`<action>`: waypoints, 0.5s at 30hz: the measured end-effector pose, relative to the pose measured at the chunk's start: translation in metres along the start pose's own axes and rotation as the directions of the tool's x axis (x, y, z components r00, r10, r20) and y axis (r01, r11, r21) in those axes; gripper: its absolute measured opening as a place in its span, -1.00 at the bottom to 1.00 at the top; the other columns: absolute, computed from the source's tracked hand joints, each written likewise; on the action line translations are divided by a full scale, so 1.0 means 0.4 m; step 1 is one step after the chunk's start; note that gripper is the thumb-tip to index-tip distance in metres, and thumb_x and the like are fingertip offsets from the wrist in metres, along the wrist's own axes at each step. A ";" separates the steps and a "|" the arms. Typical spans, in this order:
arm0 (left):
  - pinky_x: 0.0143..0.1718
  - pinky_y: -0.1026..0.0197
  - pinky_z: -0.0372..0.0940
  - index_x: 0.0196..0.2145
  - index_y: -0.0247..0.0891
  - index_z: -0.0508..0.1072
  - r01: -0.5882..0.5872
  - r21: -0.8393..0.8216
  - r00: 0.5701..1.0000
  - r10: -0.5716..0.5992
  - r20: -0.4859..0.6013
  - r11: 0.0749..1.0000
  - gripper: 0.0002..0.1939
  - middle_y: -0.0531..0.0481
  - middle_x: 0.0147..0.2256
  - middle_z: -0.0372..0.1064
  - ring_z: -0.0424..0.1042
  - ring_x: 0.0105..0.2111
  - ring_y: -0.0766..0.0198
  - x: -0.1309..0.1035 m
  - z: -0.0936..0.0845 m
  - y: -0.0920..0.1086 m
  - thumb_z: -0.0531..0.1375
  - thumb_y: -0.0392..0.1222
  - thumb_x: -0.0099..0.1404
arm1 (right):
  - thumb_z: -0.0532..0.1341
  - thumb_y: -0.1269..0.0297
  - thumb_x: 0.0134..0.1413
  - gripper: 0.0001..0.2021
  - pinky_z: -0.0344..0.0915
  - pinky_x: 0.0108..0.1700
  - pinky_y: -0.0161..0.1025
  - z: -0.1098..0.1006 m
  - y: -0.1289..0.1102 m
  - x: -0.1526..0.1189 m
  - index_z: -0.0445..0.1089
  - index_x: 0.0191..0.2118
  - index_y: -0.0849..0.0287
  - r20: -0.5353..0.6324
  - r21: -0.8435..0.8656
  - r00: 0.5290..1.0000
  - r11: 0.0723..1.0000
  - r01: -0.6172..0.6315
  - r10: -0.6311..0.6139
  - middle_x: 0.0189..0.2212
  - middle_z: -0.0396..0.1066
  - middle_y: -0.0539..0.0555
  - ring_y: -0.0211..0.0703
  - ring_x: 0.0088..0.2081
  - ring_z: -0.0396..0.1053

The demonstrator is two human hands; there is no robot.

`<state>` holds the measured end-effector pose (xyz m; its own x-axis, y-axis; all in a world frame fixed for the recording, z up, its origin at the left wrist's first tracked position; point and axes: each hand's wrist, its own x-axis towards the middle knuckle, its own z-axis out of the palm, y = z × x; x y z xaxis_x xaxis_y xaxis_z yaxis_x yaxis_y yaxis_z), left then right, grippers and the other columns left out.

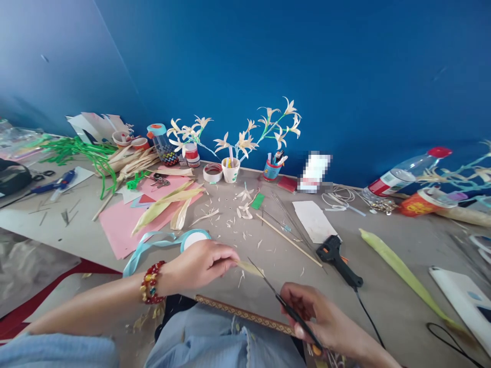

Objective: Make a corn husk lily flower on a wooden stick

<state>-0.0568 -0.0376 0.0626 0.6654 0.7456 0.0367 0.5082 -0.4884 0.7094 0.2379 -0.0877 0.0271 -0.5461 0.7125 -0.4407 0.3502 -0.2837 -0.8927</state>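
Note:
My left hand (pixel 205 265), with a beaded bracelet at the wrist, pinches a small pale strip of corn husk (pixel 250 267) between thumb and fingertips. My right hand (pixel 312 309) is closed around black-handled scissors (pixel 288 306). Their thin metal blades point up and left and lie at the husk strip; whether they touch it I cannot tell. Both hands are above the table's front edge, over my lap. Just beyond my left hand lies a roll of light blue ribbon (pixel 195 238). Small husk scraps (pixel 230 223) are scattered on the table.
Husk flowers stand in a paper cup (pixel 230 170) by the blue wall. A black glue gun (pixel 339 260) with its cord lies to the right, near a long green husk (pixel 402 271). Pink paper (pixel 118 230) and green stems (pixel 92 153) are at the left. A bottle (pixel 402 176) leans at the right.

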 end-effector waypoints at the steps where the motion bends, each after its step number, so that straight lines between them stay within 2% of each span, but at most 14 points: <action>1: -0.38 0.33 0.18 -0.23 -0.15 0.52 -0.010 0.020 1.000 0.010 0.000 1.000 -0.75 0.08 -0.42 0.51 0.42 -0.44 0.31 -0.003 0.001 0.002 0.05 -0.33 0.34 | 0.29 0.23 -0.19 -0.74 0.00 -0.50 -0.38 0.001 -0.004 0.003 0.15 -0.48 0.13 0.004 -0.004 1.000 1.000 -0.006 0.006 -0.57 0.15 -0.12 -0.32 -0.52 0.04; 7: -0.31 0.32 0.18 -0.17 -0.19 0.49 -0.026 0.092 0.999 0.024 0.031 0.995 -0.76 0.03 -0.32 0.53 0.43 -0.37 0.30 -0.011 -0.001 0.004 0.02 -0.24 0.41 | 0.32 0.11 -0.14 -0.64 -0.06 -0.51 -0.40 0.005 -0.007 0.015 0.11 -0.51 0.14 0.051 0.002 0.999 1.000 -0.005 0.004 -0.58 0.15 -0.12 -0.35 -0.52 0.01; 11: -0.36 0.33 0.15 -0.23 -0.22 0.48 0.007 0.089 0.998 -0.012 0.062 0.996 -0.77 0.06 -0.42 0.49 0.38 -0.44 0.33 -0.010 -0.008 0.007 0.02 -0.22 0.41 | 0.30 0.05 -0.04 -0.63 -0.03 -0.52 -0.40 0.009 0.015 0.016 0.11 -0.49 0.13 0.055 -0.024 0.998 0.999 0.027 -0.026 -0.59 0.16 -0.13 -0.37 -0.55 0.02; 15: -0.40 0.34 0.13 -0.31 -0.24 0.47 0.063 0.045 0.992 -0.067 0.103 0.997 -0.74 0.08 -0.51 0.44 0.34 -0.49 0.35 -0.007 -0.017 0.015 0.02 -0.18 0.42 | 0.27 0.09 0.02 -0.65 -0.02 -0.53 -0.39 0.013 0.028 0.016 0.08 -0.50 0.11 0.032 -0.108 0.998 0.992 0.060 -0.057 -0.61 0.14 -0.13 -0.36 -0.56 0.05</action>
<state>-0.0594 -0.0396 0.0714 0.6824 0.7262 -0.0836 0.5729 -0.4603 0.6782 0.2344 -0.0897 0.0138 -0.5893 0.7066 -0.3918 0.3971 -0.1689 -0.9021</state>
